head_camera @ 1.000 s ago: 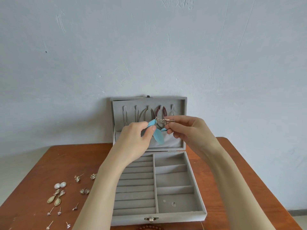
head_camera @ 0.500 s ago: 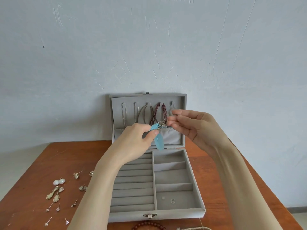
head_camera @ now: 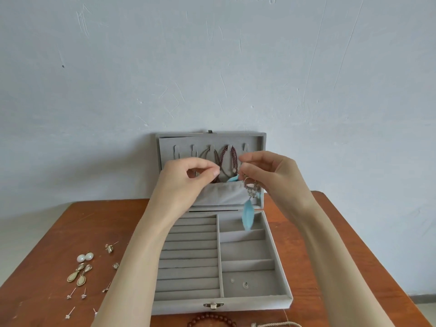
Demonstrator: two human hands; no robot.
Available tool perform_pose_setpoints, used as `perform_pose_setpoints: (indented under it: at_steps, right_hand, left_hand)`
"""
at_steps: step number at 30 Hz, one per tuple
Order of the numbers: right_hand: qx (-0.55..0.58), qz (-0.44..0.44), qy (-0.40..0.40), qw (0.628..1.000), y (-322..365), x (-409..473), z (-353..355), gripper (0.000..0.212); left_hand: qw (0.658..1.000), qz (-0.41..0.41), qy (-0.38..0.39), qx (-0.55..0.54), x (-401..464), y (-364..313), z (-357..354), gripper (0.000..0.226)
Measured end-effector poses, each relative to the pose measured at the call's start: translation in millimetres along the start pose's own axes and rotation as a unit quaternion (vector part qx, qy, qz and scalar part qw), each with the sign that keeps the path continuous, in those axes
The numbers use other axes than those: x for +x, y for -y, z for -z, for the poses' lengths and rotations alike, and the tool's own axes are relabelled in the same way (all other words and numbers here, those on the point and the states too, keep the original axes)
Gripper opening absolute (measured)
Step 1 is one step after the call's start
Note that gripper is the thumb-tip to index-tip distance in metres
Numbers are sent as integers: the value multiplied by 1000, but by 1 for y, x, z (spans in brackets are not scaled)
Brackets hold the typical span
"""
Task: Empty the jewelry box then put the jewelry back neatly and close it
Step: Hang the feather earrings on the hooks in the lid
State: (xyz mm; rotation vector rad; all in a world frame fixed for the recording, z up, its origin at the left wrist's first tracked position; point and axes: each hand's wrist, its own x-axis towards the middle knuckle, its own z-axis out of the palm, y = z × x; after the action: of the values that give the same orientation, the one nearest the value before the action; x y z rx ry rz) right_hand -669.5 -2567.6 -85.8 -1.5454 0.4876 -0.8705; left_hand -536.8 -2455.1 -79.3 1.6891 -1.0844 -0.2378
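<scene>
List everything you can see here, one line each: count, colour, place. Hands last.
jewelry box: one, grey, open at table centre, lid upright against the wall
necklaces: several, dark red and grey-brown, hanging on the lid hooks; exact count unclear
feather earring: one, silver with light blue feathers, dangling from the right hand over the box
small bits: two, pale, in the front right compartment
pearl studs: two, white, table left
oval drop earrings: two, pale green and gold, table left
small stud earrings: several, silver and gold, scattered on table left
bead bracelet: one, reddish-brown, in front of the box
cord: one, beige, front edge
table: one, brown wood
left hand: fingertips pinched together at the lid
right hand: pinches the earring
</scene>
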Motion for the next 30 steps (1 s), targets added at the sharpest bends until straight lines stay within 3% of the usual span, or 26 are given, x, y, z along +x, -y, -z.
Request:
perform_pose_setpoints:
  at_steps: [4,18,30]
  right_hand:
    - [-11,18,11,1000,-2,1,-5,7]
    - [-57,35,37,997,0,-1,-6,6]
    - [-52,18,71,996,-4,0,-6,8]
  left_hand:
    - [996,47,41,-60,-3,-6,-8,8]
    - [996,39,50,-62,-3,-9,-9,7]
    - [999,-5,-2,-35,-1,-12,-13,21]
